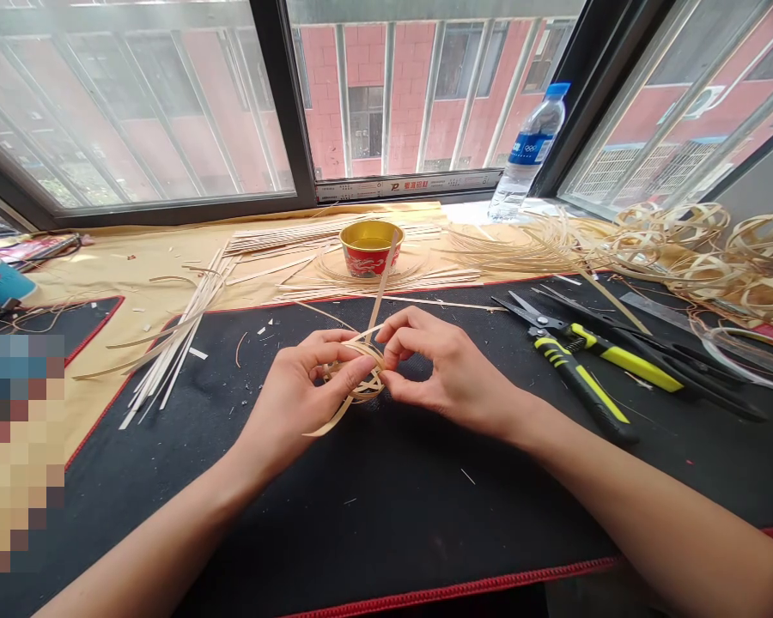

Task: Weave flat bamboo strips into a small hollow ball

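Observation:
Between my two hands is a small ball of woven bamboo strips (367, 390), with loose strip ends sticking out upward and to the lower left. My left hand (309, 378) is closed around its left side, thumb lying across the front. At its right edge, the thumb and index finger of my right hand (429, 356) pinch the weave, seemingly at a strip. The fingers hide much of the ball's back and left. One long flat strip (381, 287) rises from it, passing in front of a red and gold bowl (364, 259).
On the black mat (399, 515) to the right lie yellow-black shears (580, 360), dark scissors (670, 352) and a metal ruler (657, 311). Bamboo strips (184, 352) lie left and behind. Finished-looking woven balls (683, 257) pile up at right. A water bottle (532, 154) stands by the window.

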Available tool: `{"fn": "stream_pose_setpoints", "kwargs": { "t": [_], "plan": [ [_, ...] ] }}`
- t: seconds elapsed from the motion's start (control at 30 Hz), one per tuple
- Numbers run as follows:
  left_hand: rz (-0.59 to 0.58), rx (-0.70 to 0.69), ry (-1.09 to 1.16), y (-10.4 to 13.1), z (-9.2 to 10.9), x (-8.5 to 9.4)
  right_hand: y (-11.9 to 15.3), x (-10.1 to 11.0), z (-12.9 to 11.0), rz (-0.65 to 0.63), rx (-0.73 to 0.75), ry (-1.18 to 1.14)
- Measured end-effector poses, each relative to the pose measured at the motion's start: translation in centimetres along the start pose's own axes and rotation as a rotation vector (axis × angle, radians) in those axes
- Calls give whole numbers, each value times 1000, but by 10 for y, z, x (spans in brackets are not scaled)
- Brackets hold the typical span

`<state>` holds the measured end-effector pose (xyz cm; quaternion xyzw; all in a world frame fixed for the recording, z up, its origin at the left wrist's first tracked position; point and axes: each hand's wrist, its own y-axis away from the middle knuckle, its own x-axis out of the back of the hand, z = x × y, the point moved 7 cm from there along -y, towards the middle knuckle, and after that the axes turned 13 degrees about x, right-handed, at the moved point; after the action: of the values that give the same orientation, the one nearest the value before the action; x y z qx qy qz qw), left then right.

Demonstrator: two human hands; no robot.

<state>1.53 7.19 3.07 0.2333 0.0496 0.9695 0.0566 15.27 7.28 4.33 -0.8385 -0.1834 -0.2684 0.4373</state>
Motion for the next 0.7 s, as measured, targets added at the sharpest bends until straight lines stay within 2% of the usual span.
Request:
{"fn": "stream_pose_setpoints", "kwargs": {
  "t": [0.1, 0.23, 0.37, 0.7],
  "plan": [
    [18, -8, 9, 0, 1, 0, 0, 3, -1, 16, 14, 77],
    [38, -52, -5, 1, 2, -1, 1, 6, -13, 75, 132, 246],
    [34, -56, 25, 1, -2, -1, 3, 2, -23, 77, 195, 337],
    [39, -95, -19, 4, 1, -3, 6, -1, -21, 47, 133, 282]
  ]
}}
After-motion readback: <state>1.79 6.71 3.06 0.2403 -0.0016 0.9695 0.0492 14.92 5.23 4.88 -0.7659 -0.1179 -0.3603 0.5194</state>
